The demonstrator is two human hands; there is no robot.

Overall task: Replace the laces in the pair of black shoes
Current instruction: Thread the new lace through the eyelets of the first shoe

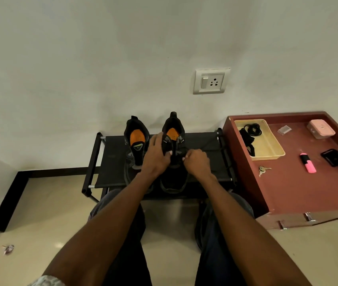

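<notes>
One tray [275, 141]; black laces [251, 129] inside

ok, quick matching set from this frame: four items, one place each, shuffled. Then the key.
Items:
1. pink highlighter
2. keys
3. coiled black cord
4. right shoe

Places:
A. in the yellow tray
B. on the black rack, under both hands
C. on the red cabinet top, right of the tray
D. on the red cabinet top, just in front of the tray

Pairs: 1-C, 2-D, 3-A, 4-B
</notes>
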